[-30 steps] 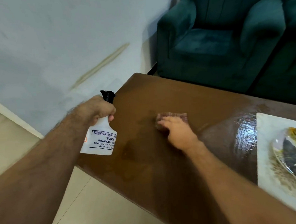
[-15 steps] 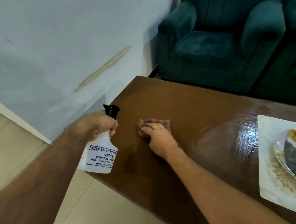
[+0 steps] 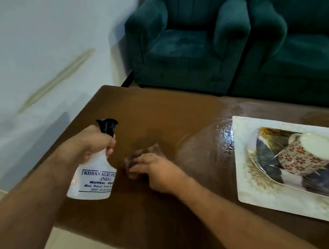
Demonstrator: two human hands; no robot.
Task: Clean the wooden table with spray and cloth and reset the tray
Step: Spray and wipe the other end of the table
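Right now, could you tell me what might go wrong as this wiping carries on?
The wet patch reaches the tray edge, so wiping there with the cloth could nudge the tray. A floral cup lies tipped in a dish on it and might roll. The spray bottle, held by the left hand beyond the table edge, could drip onto the floor.

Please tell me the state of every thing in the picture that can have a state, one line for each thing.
Left hand: grips the spray bottle by its neck.
Spray bottle: upright, held at the table's left edge.
Right hand: presses the cloth on the table.
Cloth: bunched, mostly under the hand.
Table: wet and shiny beside the tray.
Tray: on the table, holding dishes.
Mug: lying on its side in the tray.
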